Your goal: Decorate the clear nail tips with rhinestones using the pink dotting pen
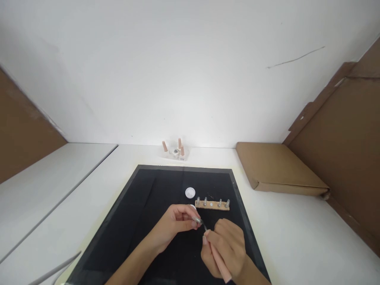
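Left first: thumb and fingers of the left hand (173,225) are closed in a pinch on a small glossy nail tip (196,220), held above the black mat (133,213). Judged very light, thin, fairly stiff; smooth, so liable to slip or turn, and crackable if squeezed. Best hold: lightly by the edges. It lies at the fingertips, its outer end facing right. Next, the brush (219,259): bristle end at or just beside the nail tip, contact unclear. Probably light, with rigid handle and soft bristles. Rightmost, the right hand (228,241) grips the pale pink handle near the bristle end, fingers curled.
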Available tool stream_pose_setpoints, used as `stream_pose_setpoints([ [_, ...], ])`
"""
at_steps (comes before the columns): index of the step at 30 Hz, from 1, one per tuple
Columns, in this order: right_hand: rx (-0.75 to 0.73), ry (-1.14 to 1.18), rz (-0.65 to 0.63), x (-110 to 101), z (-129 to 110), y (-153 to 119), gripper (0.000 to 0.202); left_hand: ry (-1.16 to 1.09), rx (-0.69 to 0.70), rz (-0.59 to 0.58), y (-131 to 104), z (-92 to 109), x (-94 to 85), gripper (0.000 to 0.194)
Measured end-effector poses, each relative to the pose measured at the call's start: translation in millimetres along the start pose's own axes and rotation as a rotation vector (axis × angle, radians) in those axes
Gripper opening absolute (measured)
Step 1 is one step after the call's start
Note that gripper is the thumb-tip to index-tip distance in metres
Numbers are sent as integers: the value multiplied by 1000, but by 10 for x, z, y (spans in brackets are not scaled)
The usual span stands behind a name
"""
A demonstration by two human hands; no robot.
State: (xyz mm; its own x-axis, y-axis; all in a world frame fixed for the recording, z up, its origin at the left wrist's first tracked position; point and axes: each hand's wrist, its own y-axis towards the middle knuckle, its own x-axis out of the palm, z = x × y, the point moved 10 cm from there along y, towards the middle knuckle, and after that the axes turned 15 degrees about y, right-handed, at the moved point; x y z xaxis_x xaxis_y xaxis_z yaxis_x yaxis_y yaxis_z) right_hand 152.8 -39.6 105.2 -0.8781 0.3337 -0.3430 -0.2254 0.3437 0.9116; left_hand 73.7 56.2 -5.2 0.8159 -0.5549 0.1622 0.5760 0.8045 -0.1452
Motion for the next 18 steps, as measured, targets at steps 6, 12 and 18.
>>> stream_pose_setpoints([
  [6, 15, -16, 1, 17, 15, 4, 18, -6, -4, 19, -14, 23, -3, 8],
  [12, -7, 5, 6, 0, -22, 41, 16, -1, -4, 27, -23, 21, -13, 9],
  [18, 2, 6, -13, 23, -15, 37, 18, -16, -5, 35, -17, 36, -3, 9],
])
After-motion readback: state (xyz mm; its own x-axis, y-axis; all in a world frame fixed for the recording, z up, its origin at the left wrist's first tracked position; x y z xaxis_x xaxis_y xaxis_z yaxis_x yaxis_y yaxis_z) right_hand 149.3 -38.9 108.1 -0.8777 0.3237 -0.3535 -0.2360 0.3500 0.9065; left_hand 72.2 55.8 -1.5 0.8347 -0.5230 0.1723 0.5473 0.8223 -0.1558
